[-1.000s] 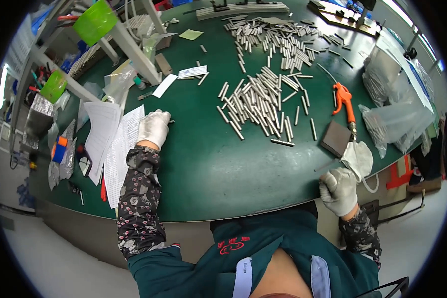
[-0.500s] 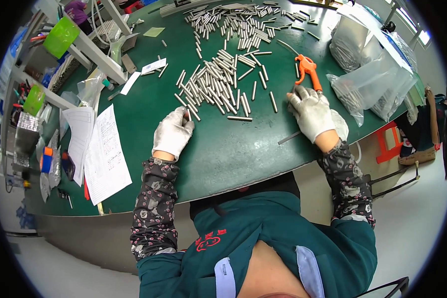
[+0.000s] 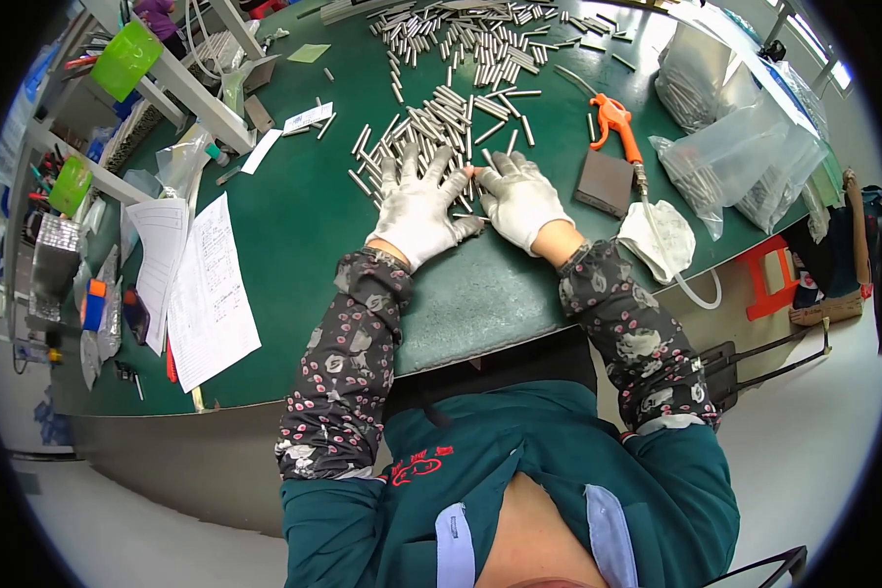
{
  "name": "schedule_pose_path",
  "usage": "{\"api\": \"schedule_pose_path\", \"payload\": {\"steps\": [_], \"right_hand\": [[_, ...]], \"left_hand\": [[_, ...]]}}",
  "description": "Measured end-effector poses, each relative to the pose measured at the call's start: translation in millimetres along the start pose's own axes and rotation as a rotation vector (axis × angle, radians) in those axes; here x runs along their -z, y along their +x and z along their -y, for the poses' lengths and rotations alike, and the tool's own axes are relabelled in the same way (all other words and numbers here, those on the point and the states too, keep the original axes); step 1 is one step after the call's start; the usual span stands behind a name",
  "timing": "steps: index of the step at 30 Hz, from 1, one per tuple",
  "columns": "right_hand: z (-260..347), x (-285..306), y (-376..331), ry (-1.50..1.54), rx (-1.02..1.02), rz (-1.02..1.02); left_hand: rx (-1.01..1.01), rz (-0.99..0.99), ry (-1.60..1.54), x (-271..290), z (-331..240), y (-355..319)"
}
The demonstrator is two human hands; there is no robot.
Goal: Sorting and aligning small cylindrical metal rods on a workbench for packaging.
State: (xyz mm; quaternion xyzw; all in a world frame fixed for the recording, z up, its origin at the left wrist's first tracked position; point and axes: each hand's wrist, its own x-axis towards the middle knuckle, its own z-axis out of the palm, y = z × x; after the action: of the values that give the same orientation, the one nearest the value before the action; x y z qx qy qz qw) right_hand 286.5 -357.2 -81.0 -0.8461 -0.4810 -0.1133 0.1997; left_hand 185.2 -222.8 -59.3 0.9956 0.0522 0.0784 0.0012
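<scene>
My left hand [image 3: 416, 211], in a white glove with grey fingertips, lies with fingers spread on the near part of a pile of short metal pins [image 3: 441, 120]. Beside it, my right hand [image 3: 522, 196], gloved the same way, rests with its fingers stretched out over the pile's right edge. The two hands almost meet at the thumb and finger side. Pins show around and between the fingers; those under the palms are hidden. To the right of my right hand sits a dark brown square block [image 3: 606, 182].
An orange air gun [image 3: 614, 122] with a hose lies by the block, near a white cloth [image 3: 657, 240]. Clear bags of pins [image 3: 720, 162] stand at the right. More pins [image 3: 490, 39] spread at the back. Paper sheets [image 3: 211, 304] and a metal frame [image 3: 191, 93] are left.
My left hand has moved right onto the pins. My right hand has come left from beside the air gun to the pile. The brown block and white cloth now show plainly.
</scene>
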Motion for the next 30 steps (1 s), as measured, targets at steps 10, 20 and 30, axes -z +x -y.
{"api": "schedule_pose_path", "payload": {"steps": [10,20,30], "right_hand": [[48,30,-59,0.299,0.207,0.101],[35,67,-72,0.075,0.091,0.242],[38,41,-45,0.128,0.062,0.122]], "left_hand": [[-0.144,-0.045,-0.302,14,-2,-77],[0.005,-0.111,-0.274,24,-35,-91],[-0.099,-0.302,-0.310,11,-28,-82]]}}
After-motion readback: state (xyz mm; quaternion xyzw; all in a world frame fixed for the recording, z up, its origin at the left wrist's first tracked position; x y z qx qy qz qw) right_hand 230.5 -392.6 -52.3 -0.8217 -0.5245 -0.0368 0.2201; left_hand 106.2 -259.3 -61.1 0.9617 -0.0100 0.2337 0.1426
